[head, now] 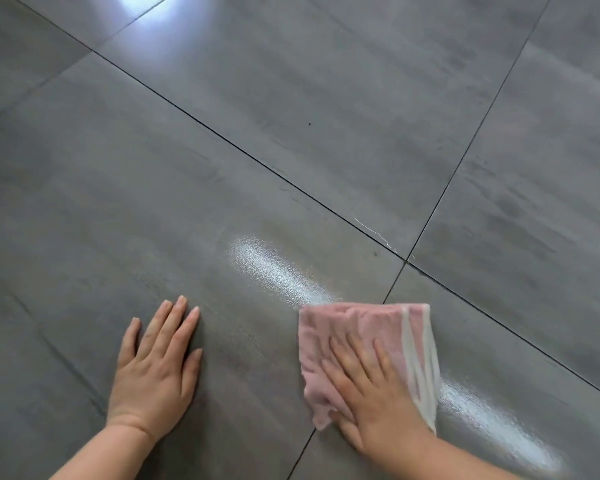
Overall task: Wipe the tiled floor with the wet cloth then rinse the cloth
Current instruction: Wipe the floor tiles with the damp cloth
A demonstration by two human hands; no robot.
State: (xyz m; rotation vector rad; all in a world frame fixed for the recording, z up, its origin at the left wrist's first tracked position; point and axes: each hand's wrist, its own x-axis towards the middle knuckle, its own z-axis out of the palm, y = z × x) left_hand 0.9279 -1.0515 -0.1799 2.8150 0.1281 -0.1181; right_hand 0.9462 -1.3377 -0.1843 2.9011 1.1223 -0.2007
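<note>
A folded pink cloth (357,327) with a white edge lies flat on the grey tiled floor (291,116) at the lower right, over a dark grout line. My right hand (371,386) presses down on the cloth, fingers spread across it. Flat on the bare tile to the left rests my left hand (156,368), fingers together, holding nothing. Wet shiny streaks show on the tile above the cloth (274,268) and to its lower right (492,424).
Large grey tiles with dark grout lines fill the whole view. A thin white thread (373,232) lies along a grout line near the tile junction. A small dark speck (309,124) sits on the far tile. Bright light reflects at the top left.
</note>
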